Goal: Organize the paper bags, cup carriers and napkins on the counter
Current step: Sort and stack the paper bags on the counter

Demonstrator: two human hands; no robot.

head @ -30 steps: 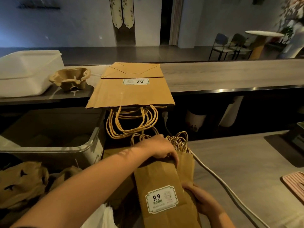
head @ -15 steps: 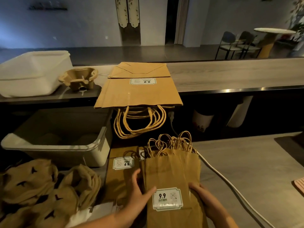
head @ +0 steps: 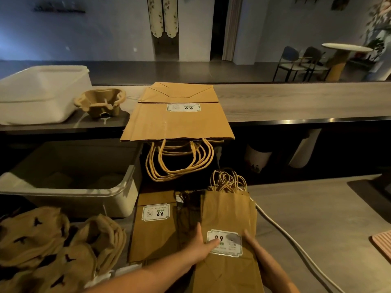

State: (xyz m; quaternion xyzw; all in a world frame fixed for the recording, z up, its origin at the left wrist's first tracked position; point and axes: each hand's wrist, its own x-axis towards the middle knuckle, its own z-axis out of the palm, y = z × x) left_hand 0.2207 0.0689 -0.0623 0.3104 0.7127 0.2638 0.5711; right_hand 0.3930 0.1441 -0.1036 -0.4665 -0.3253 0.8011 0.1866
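I hold a stack of small brown paper bags [head: 227, 212] with a white 9.9 label, handles pointing away from me. My left hand [head: 201, 246] grips its left edge, thumb on the label. My right hand [head: 252, 244] grips its right edge. Another flat bag pile [head: 155, 227] lies just left of it on the lower counter. A stack of large brown bags [head: 179, 121] lies on the upper counter, handles hanging over the edge. One pulp cup carrier [head: 100, 101] sits left of that stack. Several stacked cup carriers [head: 53, 248] fill the lower left.
A white lidded bin [head: 40, 92] stands at the upper counter's left end. An open pale tub [head: 118, 193] sits below it. A white cable [head: 281, 231] runs diagonally right of the small bags. A pink ribbed mat [head: 383, 242] lies at the right edge.
My left hand came off the top of the small bags and now grips their left side near the label. The stack has shifted slightly right, baring the bag pile beside it.
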